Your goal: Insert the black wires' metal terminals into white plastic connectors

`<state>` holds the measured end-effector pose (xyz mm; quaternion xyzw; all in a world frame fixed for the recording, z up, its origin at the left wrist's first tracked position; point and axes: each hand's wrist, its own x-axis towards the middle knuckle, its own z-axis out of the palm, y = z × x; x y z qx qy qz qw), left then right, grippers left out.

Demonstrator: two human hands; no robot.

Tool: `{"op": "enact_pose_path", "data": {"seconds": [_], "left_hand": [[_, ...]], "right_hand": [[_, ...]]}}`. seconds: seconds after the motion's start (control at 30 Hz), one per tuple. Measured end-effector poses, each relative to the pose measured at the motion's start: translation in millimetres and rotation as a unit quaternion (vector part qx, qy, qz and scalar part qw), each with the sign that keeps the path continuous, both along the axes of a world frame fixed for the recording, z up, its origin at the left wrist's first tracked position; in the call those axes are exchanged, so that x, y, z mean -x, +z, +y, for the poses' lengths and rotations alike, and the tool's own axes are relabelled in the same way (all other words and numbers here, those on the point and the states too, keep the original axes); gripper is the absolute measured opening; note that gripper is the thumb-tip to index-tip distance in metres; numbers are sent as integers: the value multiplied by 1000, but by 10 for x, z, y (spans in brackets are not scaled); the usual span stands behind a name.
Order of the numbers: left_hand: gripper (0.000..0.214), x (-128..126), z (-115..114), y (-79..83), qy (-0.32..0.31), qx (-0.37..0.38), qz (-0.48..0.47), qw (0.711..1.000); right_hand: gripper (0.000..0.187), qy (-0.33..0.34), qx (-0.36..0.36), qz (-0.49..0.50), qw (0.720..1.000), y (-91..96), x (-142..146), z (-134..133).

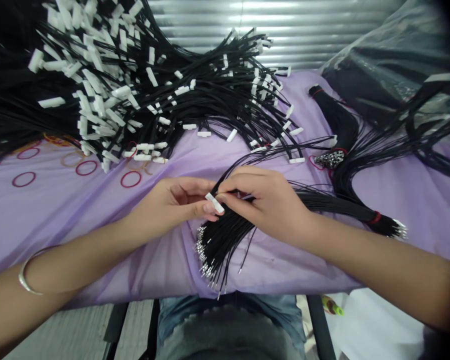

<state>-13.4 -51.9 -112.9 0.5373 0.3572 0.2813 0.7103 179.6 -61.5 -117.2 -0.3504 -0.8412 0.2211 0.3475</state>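
My left hand (189, 197) pinches a small white connector (214, 203) between thumb and fingers, above the middle of the table. Fingertips of my right hand (255, 192) are pressed together right beside the connector, closed on a thin black wire at its end; the wire's tip is hidden. Black wires run back from the connector behind my right hand. Under both hands lies a loose bundle of black wires (228, 240), with bare silvery metal terminals fanned toward the table's front edge.
Black cables with white connectors (97, 100) are heaped at the back left. Rubber bands (131, 179) lie on the purple cloth (165, 265). Tied black wire bundles (345, 205) lie at the right, near a clear plastic bag (393, 65). A corrugated metal wall (285, 30) stands behind.
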Motion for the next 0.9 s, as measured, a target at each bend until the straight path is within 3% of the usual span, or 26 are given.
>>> {"op": "enact_pose_path", "data": {"seconds": [0.3,0.43,0.5,0.67,0.8,0.9], "left_hand": [[40,30,7,-61,-43,-57,122,990],[33,49,-54,2,-22,-104,118,987],[30,57,-61,20,-21,-97,109,989],[31,73,0,-19,25,-31,69,997],[29,70,40,-59,29,-11,46,998],[30,72,50,-75,26,-21,52,998]], "right_hand": [[13,-47,-89,-28,995,13,-41,39],[11,2,-103,-79,992,70,-181,178],[12,24,-120,-96,988,88,-236,224],[13,-18,-248,-129,960,115,-197,100],[17,78,-155,-230,958,35,-56,-17],[18,97,-77,-232,965,-35,-12,-9]]}}
